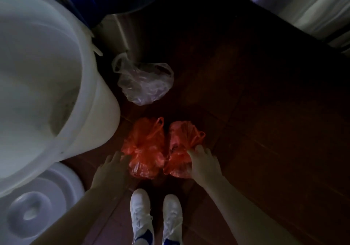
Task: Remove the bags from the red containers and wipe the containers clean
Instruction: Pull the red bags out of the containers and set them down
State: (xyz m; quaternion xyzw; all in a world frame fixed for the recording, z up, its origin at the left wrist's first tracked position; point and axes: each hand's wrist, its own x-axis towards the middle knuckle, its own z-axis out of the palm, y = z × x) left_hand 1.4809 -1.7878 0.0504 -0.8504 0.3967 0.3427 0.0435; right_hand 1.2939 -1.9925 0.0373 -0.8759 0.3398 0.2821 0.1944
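Far on your left stands a big white bucket, and its mouth faces up at you. Just below it, a round white lid lies flat on the floor. The picture is dark and a bit blurry.

Your left hand reaches down to the left red bag. Its fingertips touch the near edge of that bag. I cannot tell if they pinch the plastic or only touch it.

Above the red bags, a clear plastic bag lies crumpled on the floor. It sits beside the bucket and right at the foot of a shiny metal bin.

The two red bags lie side by side on the dark floor, touching each other, just in front of your white shoes. Their loop handles point away from you.

Your right hand lies on the near right side of the right red bag. Its fingers are spread out and fairly straight, pressing on the plastic.

Far up on your right there is something shiny and silver, well apart from the bags. It is too blurry to say what it is.
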